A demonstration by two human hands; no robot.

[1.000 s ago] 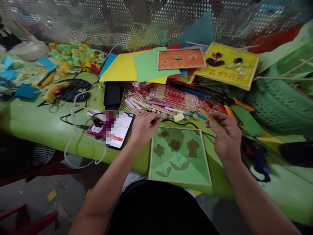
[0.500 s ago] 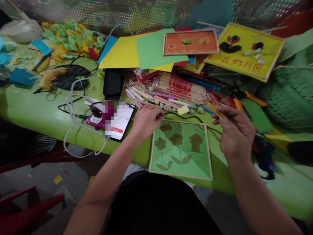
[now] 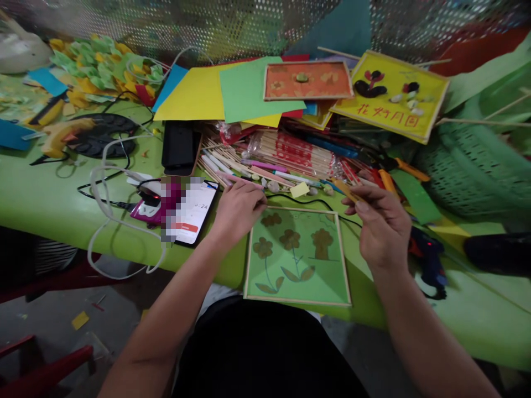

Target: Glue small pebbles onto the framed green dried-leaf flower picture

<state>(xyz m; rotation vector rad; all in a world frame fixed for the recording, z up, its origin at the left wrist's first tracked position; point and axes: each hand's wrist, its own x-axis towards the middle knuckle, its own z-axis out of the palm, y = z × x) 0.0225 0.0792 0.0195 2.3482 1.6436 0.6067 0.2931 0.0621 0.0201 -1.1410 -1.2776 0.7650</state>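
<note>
Fingers of the right hand (image 3: 385, 232) were pinched nearly closed on a yellow-brown strip (image 3: 345, 190); left hand (image 3: 238, 213) was curled by the green framed picture's (image 3: 299, 255) top-left corner, couldn't tell if gripping. Picture lay flat on table (image 3: 53, 193), between hands. Yellow panel (image 3: 392, 94) read 花好月, fourth character unclear; phone (image 3: 194, 213) time ended :24
</note>
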